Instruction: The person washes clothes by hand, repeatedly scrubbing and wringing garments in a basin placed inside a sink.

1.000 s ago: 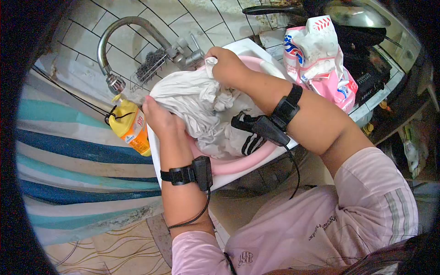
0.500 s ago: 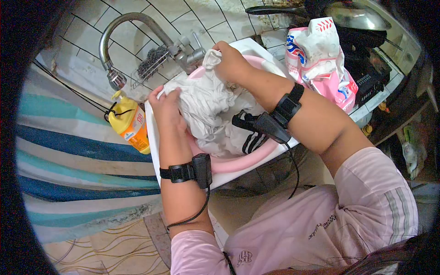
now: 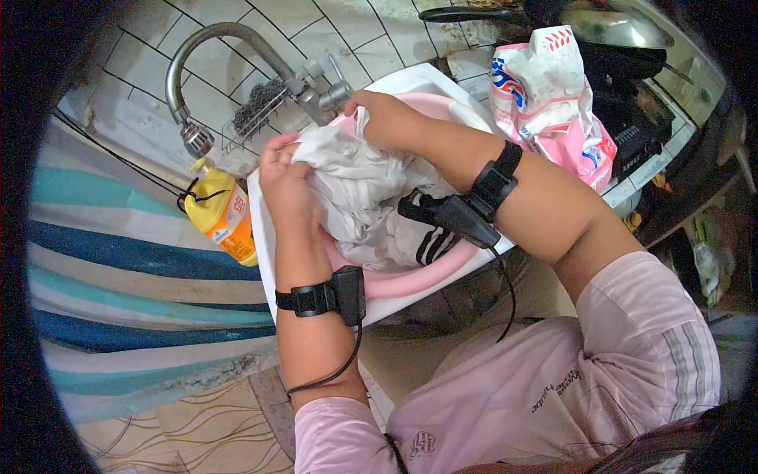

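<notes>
A bunched white garment [image 3: 359, 186] lies in a pink basin [image 3: 410, 278], which sits inside a white sink [image 3: 265, 225]. My left hand [image 3: 286, 175] is at the garment's left side, fingers closed on its edge. Toward the back, my right hand [image 3: 380, 120] pinches another part of the same cloth near the faucet. A section of fabric with black stripes [image 3: 433, 243] shows beside the right forearm; whether it belongs to the same garment I cannot tell. The underside of the cloth is hidden.
A curved metal faucet [image 3: 225, 31] rises behind the sink, beside a wire rack with a scouring pad [image 3: 264, 103]. On the left stands a yellow bottle [image 3: 221, 209]; a pink and white detergent bag [image 3: 549, 103] is at right. A pan lid [image 3: 616, 30] lies farther back.
My right hand has shifted slightly left and down with its part of the cloth. The left fingers have closed further on the garment, whose folds look looser and more spread.
</notes>
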A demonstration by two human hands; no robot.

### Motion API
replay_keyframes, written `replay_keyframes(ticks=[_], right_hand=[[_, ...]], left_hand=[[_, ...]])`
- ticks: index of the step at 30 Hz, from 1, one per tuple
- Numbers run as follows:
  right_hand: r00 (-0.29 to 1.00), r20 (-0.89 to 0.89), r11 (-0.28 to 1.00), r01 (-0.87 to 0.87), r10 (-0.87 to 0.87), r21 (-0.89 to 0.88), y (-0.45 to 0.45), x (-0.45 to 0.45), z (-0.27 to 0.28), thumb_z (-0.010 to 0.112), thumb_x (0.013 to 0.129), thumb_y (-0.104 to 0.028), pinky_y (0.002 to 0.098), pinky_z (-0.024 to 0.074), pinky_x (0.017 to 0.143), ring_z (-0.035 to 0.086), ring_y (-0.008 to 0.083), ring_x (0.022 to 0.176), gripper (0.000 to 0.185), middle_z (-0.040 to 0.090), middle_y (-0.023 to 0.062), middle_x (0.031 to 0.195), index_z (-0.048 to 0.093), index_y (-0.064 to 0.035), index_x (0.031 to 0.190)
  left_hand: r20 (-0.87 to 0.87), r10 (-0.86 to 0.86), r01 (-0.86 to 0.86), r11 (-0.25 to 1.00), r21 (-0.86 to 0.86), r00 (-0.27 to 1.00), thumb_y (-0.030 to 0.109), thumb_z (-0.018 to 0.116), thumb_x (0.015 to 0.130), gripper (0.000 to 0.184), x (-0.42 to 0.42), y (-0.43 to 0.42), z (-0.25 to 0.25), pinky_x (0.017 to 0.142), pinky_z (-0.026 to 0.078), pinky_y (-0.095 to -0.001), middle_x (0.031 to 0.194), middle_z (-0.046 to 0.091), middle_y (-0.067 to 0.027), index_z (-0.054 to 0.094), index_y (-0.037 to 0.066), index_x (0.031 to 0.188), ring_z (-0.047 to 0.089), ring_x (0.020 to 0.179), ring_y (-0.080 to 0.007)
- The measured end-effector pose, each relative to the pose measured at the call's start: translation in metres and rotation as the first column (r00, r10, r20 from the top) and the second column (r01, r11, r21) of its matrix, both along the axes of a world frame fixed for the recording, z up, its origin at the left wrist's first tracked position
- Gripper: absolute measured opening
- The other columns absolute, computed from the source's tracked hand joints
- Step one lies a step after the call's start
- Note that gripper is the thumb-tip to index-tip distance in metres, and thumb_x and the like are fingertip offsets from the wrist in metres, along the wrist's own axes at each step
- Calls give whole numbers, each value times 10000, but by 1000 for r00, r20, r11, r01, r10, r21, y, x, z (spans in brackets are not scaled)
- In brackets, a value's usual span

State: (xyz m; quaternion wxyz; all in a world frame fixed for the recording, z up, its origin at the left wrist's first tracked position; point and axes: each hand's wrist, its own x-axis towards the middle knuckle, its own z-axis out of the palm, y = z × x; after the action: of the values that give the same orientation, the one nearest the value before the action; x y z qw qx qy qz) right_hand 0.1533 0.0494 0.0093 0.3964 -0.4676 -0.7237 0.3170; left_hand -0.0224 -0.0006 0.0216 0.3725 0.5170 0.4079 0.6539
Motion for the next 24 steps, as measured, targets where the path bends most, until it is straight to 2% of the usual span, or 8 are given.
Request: replay_keyframes(ticks=[4, 7, 8, 9, 12, 14, 17, 24], right_hand=[[988, 85, 991, -126, 129, -41, -2, -2, -5, 598, 624, 1, 343, 479, 703, 621, 275, 851, 467, 641, 155, 938, 584, -113, 1076], [834, 268, 875, -445, 483, -192, -7, 3, -8, 662, 602, -63, 377, 496, 659, 637, 275, 733, 365, 670, 150, 838, 652, -61, 967], [835, 267, 875, -444, 482, -191, -8, 4, -8, 662, 602, -63, 377, 496, 659, 637, 275, 733, 365, 670, 150, 838, 652, -61, 967], [769, 415, 874, -430, 487, -228, -9, 4, -7, 685, 586, -81, 382, 495, 662, 638, 276, 732, 367, 673, 148, 843, 664, -54, 951], [602, 630, 869, -394, 490, -300, -12, -1, -4, 708, 566, -95, 390, 494, 675, 635, 273, 751, 461, 673, 144, 857, 641, -48, 1020], [426, 758, 863, -348, 494, -367, -13, -5, -2, 707, 558, -88, 393, 491, 696, 630, 266, 790, 646, 666, 143, 874, 574, -48, 1189], [337, 773, 813, -449, 538, -370, -4, -6, -17, 696, 566, -86, 401, 483, 725, 629, 277, 849, 676, 656, 168, 931, 545, -26, 1222], [334, 752, 812, -374, 568, -447, 5, -12, -27, 668, 573, -72, 408, 481, 748, 624, 301, 918, 536, 639, 196, 990, 606, -5, 1101]], left_hand=[[-175, -313, 285, 944, -168, 933, -177, 450, 612, 409, 11, -5, -4, 717, 444, -217, 921, 609, -88, 541, 3, 968, 595, 813, -141], [-213, -370, 317, 917, -243, 904, -163, 460, 638, 362, 12, -6, -8, 682, 458, -224, 852, 626, -64, 557, 10, 941, 593, 752, -124], [-240, -410, 321, 885, -337, 880, -157, 465, 647, 345, 11, -8, -8, 655, 461, -225, 825, 630, -57, 563, 14, 930, 592, 727, -123], [-241, -410, 321, 885, -336, 880, -157, 465, 647, 345, 10, -9, -8, 655, 461, -225, 825, 630, -57, 563, 14, 930, 592, 727, -123], [-612, -549, 219, 818, -531, 569, -109, 509, 660, 242, 9, -12, -7, 623, 460, -230, 816, 639, -48, 620, -3, 846, 583, 689, -112], [-600, -619, 242, 770, -590, 507, -76, 540, 666, 258, 9, -11, -10, 671, 460, -239, 843, 646, -41, 633, 9, 891, 585, 743, -119], [-556, -743, 271, 660, -701, 372, -12, 604, 678, 311, 9, -10, -12, 767, 459, -258, 895, 659, -27, 660, 33, 980, 590, 851, -132], [-463, -849, 252, 520, -816, 253, 103, 633, 787, 411, 0, -2, -33, 963, 357, -280, 1188, 570, -61, 574, 50, 1189, 480, 1127, -171]])
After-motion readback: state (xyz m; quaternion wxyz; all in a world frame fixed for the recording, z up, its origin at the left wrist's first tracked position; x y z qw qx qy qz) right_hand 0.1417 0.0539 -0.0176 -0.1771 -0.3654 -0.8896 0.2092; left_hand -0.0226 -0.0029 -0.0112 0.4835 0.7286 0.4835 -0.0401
